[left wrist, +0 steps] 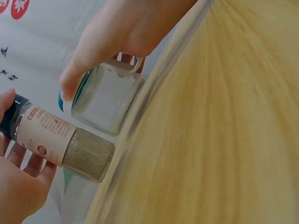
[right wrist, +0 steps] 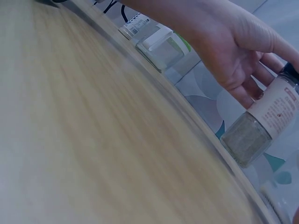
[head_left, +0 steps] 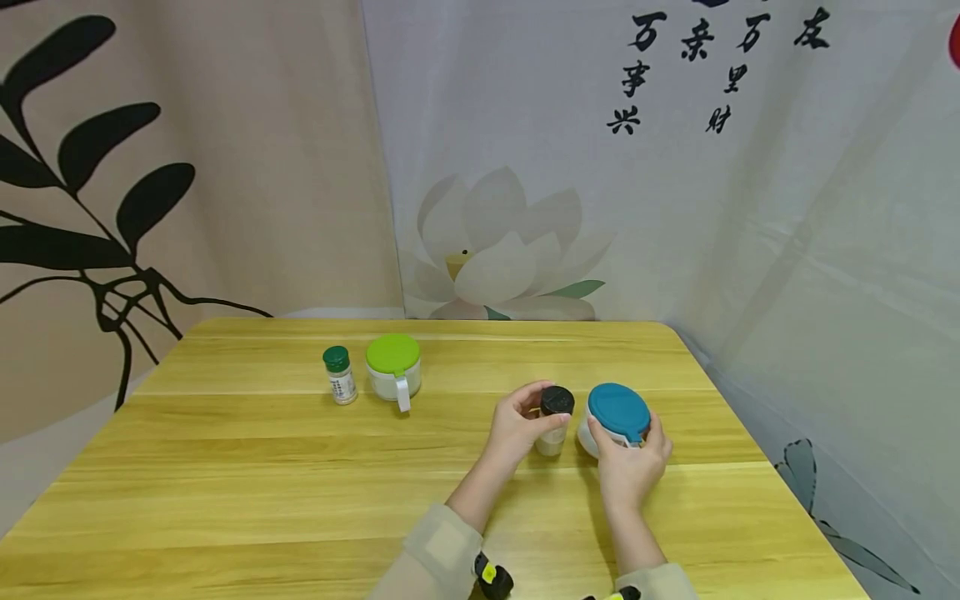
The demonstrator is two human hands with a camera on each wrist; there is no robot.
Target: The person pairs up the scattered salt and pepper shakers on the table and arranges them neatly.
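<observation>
My left hand (head_left: 522, 422) pinches a spice jar (head_left: 551, 439) near its black cap, thumb on one side and fingers on the other. In the left wrist view the spice jar (left wrist: 60, 142) has a pale printed label and greyish-brown powder in its clear base. Whether its bottom touches the table cannot be told. Just to the right, my right hand (head_left: 633, 467) grips a clear glass pot with a blue lid (head_left: 618, 408), thumb and fingers around its near side by the handle. The glass pot (left wrist: 105, 100) looks nearly empty of contents. A narrow gap separates the two containers.
Farther left on the wooden table (head_left: 285, 492) stand a small green-capped shaker bottle (head_left: 342, 379) and a handled pot with a lime-green lid (head_left: 393, 367). Behind the table's far edge hangs a printed cloth (head_left: 510, 125).
</observation>
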